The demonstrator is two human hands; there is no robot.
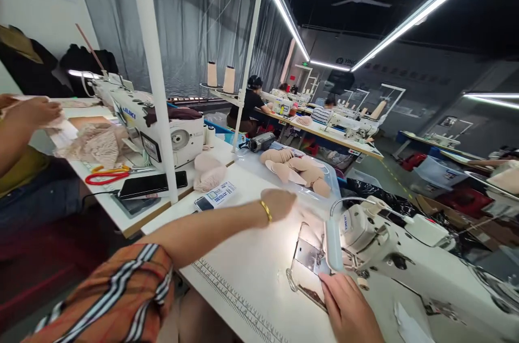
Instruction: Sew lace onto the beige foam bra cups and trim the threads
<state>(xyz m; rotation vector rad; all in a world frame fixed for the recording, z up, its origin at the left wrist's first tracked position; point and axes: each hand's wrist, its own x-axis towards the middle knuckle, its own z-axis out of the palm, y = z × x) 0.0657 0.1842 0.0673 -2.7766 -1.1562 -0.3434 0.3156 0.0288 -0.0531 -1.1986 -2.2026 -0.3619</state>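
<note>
My left hand (279,205), with a yellow bracelet at the wrist, is stretched over the white sewing table (243,246). Motion smears its fingers, and a blurred pale patch shows just beyond them; whether they hold anything I cannot tell. A bin (333,183) of beige cup-shaped fabric pieces (300,167) stands beyond this hand. My right hand (348,305) lies with fingers extended at the edge of the shiny needle plate (310,256) of a sewing machine (385,240). Over the plate hangs a slim lamp (333,243).
A printed ruler strip (239,300) runs along the front table edge. Left of it are a small packet (221,194), a black phone (154,185), red-handled scissors (107,176) and another sewing machine (162,127). A white pole (152,62) rises there. Another person's hands (34,113) work far left.
</note>
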